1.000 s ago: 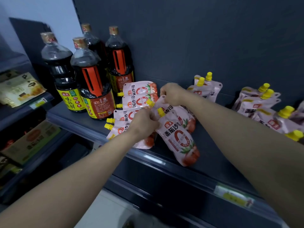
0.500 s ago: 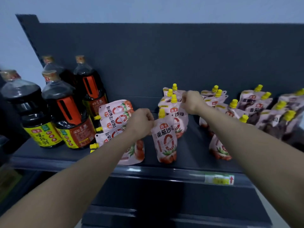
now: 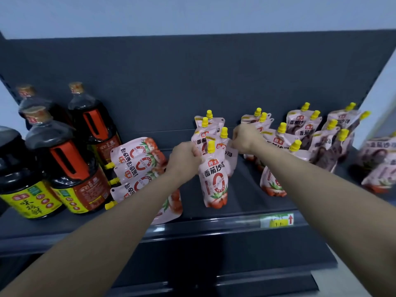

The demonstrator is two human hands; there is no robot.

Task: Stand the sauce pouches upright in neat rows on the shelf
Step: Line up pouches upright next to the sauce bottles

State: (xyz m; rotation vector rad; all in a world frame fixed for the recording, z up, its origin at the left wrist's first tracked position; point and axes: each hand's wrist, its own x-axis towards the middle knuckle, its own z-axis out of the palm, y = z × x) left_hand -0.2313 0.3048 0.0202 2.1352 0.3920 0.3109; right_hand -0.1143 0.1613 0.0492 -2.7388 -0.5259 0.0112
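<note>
Pink tomato-sauce pouches with yellow caps fill the dark shelf (image 3: 237,202). My left hand (image 3: 185,158) pinches the upper left edge of the front upright pouch (image 3: 213,181), which stands in the middle. Behind it stands a short row of upright pouches (image 3: 205,133). My right hand (image 3: 244,139) grips the right edge of the pouch just behind the front one (image 3: 230,153). A stack of pouches lying on their sides (image 3: 137,166) sits left of my left arm. More upright pouches (image 3: 304,129) crowd the right.
Large dark soy-sauce bottles (image 3: 70,168) stand at the shelf's left end. A yellow price tag (image 3: 277,220) sits on the shelf's front rail. A white side panel (image 3: 379,99) bounds the right end. Bare shelf lies between the middle row and the right group.
The view has swung up and right, now facing the shelf squarely. The front pouch went from leaning to upright, and both hands keep hold of the middle pouches.
</note>
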